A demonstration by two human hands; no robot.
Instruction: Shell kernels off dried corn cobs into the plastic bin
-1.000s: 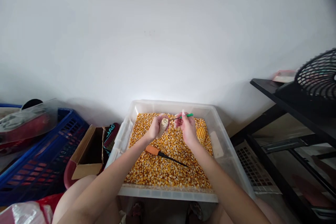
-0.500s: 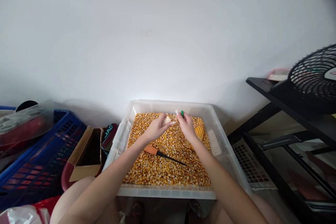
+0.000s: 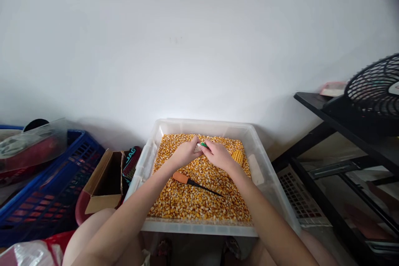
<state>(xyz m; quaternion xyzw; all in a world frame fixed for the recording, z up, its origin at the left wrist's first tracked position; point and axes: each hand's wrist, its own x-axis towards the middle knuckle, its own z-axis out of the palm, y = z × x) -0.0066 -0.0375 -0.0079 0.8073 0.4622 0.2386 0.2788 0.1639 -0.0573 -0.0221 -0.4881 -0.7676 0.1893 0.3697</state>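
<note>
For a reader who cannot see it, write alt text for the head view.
Two hands meet over a clear bin of loose corn kernels: the left hand grips a pale cob, the right hand a green tool. An orange-handled pick lies on the kernels.

Pale cob (image 3: 197, 148) mostly covered by both hands, green tool (image 3: 203, 145) showing only a tip, fan (image 3: 375, 91) cut by right edge, blue crate (image 3: 46, 191) cut at left.
</note>
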